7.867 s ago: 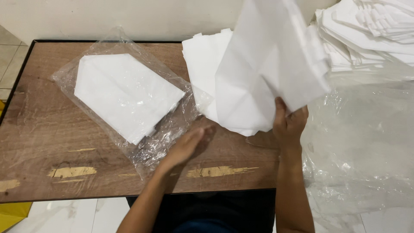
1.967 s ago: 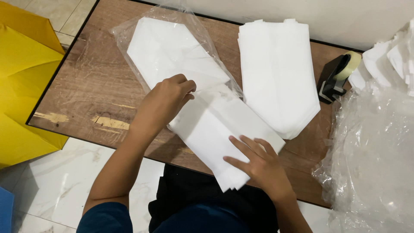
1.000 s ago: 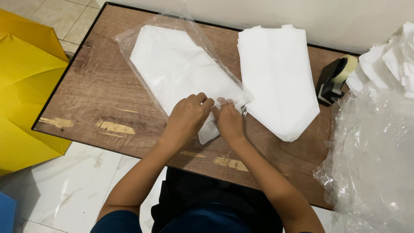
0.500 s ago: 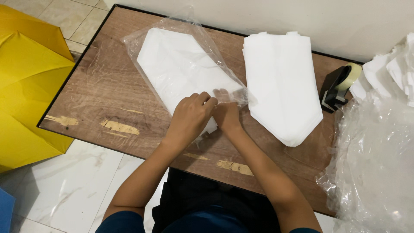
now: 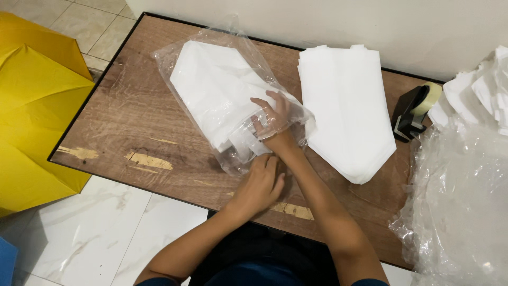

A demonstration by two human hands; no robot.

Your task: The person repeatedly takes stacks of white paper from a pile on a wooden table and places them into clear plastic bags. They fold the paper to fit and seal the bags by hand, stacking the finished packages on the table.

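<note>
Clear plastic bag of folded white sheets being filled on a worn wooden table.

Yellow umbrella (image 5: 37,106) fabric lies on the pale tiled floor at far left, beside the scuffed brown table (image 5: 121,132). The crinkled transparent bag (image 5: 211,58) holds a pointed white stack (image 5: 211,90). At the bag's near mouth the left hand (image 5: 259,185) rests with fingers curled together on the plastic edge, while the right hand (image 5: 272,119) is inside the bag, fingers spread flat on the stack. Further right lie a second pointed white pile (image 5: 344,106), a black tape dispenser (image 5: 410,111) and loose clear plastic (image 5: 460,201).
</note>
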